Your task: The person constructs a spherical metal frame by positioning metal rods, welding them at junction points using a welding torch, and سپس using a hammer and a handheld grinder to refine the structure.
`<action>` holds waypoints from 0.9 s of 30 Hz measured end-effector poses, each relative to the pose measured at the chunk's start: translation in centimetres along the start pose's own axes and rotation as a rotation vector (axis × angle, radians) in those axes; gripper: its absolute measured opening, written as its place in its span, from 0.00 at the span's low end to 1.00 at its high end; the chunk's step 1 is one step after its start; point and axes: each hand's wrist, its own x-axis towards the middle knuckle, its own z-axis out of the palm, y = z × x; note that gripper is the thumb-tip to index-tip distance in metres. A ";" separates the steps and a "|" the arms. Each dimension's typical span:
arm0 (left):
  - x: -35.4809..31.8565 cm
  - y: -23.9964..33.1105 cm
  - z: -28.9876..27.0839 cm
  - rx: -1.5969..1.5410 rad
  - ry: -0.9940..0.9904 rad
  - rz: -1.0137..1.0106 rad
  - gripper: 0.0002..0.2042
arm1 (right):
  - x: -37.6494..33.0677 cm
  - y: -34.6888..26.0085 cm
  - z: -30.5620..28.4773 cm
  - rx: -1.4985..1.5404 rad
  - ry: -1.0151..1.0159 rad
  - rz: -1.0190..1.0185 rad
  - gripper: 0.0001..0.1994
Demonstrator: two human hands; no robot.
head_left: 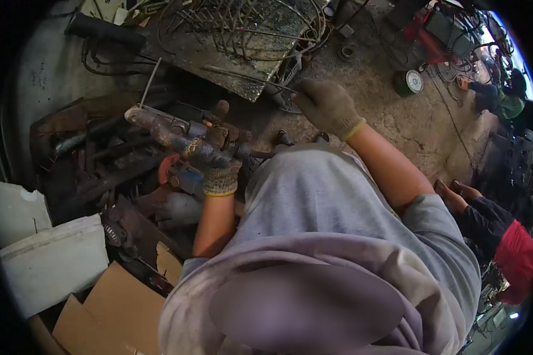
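My right hand (328, 105), in a brown knit glove with a yellow cuff, is closed around one end of a thin metal rod (243, 75). The rod points left, across the near corner of a metal worktable (250, 89). My left hand (221, 179), gloved alike, is at the near end of a worn, vise-like metal tool (186, 142). That tool's body hides the left fingers, so their grip cannot be made out. At the tool's far left end a thin pale rod (151, 81) sticks up at a slant.
Coiled, bent wire rods (237, 32) lie on the worktable. Scrap metal (124, 171) fills the left side, with white panels (59, 260) and cardboard (118, 307) nearer. A round gauge-like object (410, 83) and a red machine (435, 38) stand right. A person in red (518, 260) is nearby.
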 end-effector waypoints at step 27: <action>10.2 -1.7 9.5 1.267 0.126 0.192 0.09 | -1.0 -5.2 -2.4 0.307 -0.118 -0.135 0.36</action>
